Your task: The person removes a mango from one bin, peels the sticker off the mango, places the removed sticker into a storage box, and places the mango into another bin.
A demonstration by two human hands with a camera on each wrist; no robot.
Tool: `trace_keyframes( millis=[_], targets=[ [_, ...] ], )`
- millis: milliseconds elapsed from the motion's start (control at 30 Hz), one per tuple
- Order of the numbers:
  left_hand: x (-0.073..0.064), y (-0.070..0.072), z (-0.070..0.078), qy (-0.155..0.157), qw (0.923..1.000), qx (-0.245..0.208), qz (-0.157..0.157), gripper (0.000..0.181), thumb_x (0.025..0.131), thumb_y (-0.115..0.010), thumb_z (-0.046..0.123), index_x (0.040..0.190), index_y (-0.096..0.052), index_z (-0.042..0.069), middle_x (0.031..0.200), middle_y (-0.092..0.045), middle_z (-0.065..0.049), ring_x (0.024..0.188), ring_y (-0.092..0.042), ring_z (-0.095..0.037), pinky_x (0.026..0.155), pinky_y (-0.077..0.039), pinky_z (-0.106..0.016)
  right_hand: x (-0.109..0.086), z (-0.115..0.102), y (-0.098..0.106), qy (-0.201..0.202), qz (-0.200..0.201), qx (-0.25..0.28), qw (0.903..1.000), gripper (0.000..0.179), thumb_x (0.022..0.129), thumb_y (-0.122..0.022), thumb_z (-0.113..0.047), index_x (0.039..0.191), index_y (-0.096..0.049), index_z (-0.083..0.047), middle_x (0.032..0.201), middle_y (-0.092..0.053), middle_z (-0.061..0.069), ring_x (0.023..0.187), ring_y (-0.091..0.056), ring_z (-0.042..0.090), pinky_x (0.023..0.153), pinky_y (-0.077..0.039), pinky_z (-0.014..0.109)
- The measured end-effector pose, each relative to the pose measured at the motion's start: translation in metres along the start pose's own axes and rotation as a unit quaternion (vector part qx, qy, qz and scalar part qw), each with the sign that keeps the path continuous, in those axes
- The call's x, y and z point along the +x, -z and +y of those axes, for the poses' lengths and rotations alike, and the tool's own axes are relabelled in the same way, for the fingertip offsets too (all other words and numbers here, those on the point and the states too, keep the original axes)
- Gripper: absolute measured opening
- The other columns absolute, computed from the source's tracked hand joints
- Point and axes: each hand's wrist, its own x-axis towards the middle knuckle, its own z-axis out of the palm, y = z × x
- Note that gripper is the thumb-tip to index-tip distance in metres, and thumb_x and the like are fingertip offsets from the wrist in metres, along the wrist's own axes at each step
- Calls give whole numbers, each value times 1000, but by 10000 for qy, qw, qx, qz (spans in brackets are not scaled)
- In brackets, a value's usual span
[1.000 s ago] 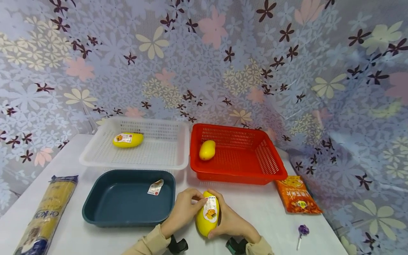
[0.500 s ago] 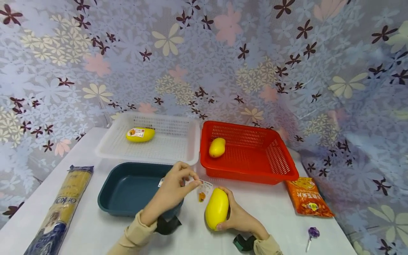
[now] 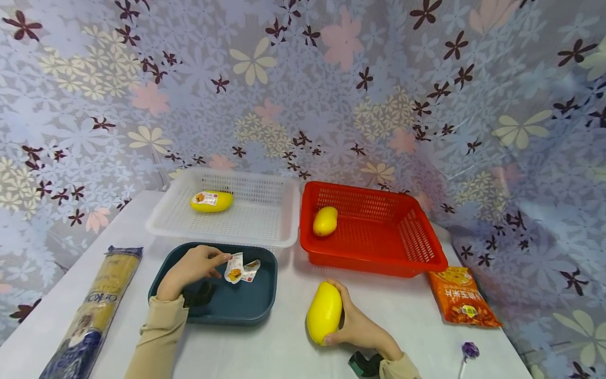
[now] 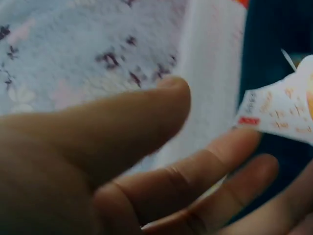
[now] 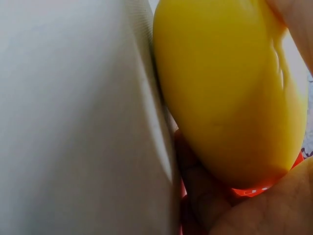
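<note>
My right hand [image 3: 359, 327] grips a bare yellow mango [image 3: 324, 313] over the white table, thumb and fingers curled round its side. In the right wrist view the mango [image 5: 230, 93] fills the upper right. My left hand [image 3: 196, 267] is over the dark teal tray [image 3: 218, 310]. At its fingertips is a white printed sticker [image 3: 234, 267]. In the left wrist view the thumb [image 4: 142, 120] stands apart from the index finger, whose tip touches the sticker's [image 4: 279, 110] red-marked corner. A second, curled sticker [image 3: 251, 270] lies in the tray, partly behind the first.
Behind the tray stands a white basket [image 3: 227, 237] with a stickered mango [image 3: 211, 201]. A red basket [image 3: 374, 263] beside it holds another mango [image 3: 325, 221]. A spaghetti pack [image 3: 92, 310] lies left; an orange snack bag [image 3: 463, 297] and a lollipop [image 3: 470, 351] lie right.
The left hand has peeled the sticker off the mango and carried it left to the tray, its thumb now apart from the fingers. The right hand has kept its hold on the mango.
</note>
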Motion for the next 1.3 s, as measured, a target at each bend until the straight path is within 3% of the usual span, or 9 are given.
trace_keyframes(
  millis=[200, 400, 500, 667, 933, 1133, 1300],
  targets=[
    [8, -4, -9, 467, 9967, 648, 115, 42, 100, -51, 26, 112, -66, -11, 88, -73, -18, 65, -67, -17, 69, -56, -39, -1, 2, -1, -217, 62, 140, 9996, 121, 66, -89, -26, 151, -3, -23, 156, -20, 11, 130, -34, 27, 110, -24, 52],
    [15, -11, -11, 523, 9972, 528, 36, 41, 100, -52, 27, 112, -64, -10, 91, -72, -16, 74, -69, -19, 67, -56, -36, -1, 3, -1, -165, 73, 174, 9997, 122, 66, -89, -28, 151, -3, -23, 157, -20, 10, 129, -35, 26, 110, -25, 51],
    [16, -12, -12, 474, 9980, 412, -57, 42, 98, -54, 30, 113, -60, -9, 93, -70, -15, 78, -67, -20, 69, -55, -35, 0, 2, -1, -141, 63, 152, 9998, 121, 66, -89, -28, 151, -3, -23, 157, -20, 10, 129, -35, 27, 110, -25, 52],
    [17, -17, -11, 378, 9971, 571, -326, 48, 96, -56, 34, 117, -53, -10, 102, -66, -17, 90, -61, -25, 83, -52, -44, 0, 1, -1, -147, 39, 146, 9998, 121, 66, -89, -27, 151, -3, -23, 156, -20, 10, 129, -35, 27, 110, -25, 51],
    [17, -21, -8, 171, 9962, 659, -551, 59, 98, -54, 35, 124, -45, -16, 117, -59, -31, 104, -59, -35, 93, -49, -51, 1, 2, 0, -140, 17, 176, 9997, 121, 66, -89, -28, 151, -3, -23, 156, -21, 10, 128, -35, 26, 110, -25, 51],
    [17, -21, -5, -62, 9983, 96, -568, 61, 99, -55, 33, 136, -27, -6, 131, -42, -40, 121, -45, -47, 101, -40, -60, 1, 0, 0, -154, 36, 181, 9997, 121, 66, -89, -27, 151, -3, -23, 156, -21, 10, 129, -34, 26, 111, -24, 51],
    [10, -17, 5, -201, 9979, 291, -547, 52, 97, -56, 33, 130, -43, -5, 121, -52, -30, 107, -54, -35, 94, -46, -53, 2, 1, 0, -125, 14, 140, 9998, 121, 66, -89, -27, 151, -3, -23, 156, -20, 10, 129, -34, 27, 110, -24, 51]
  ],
)
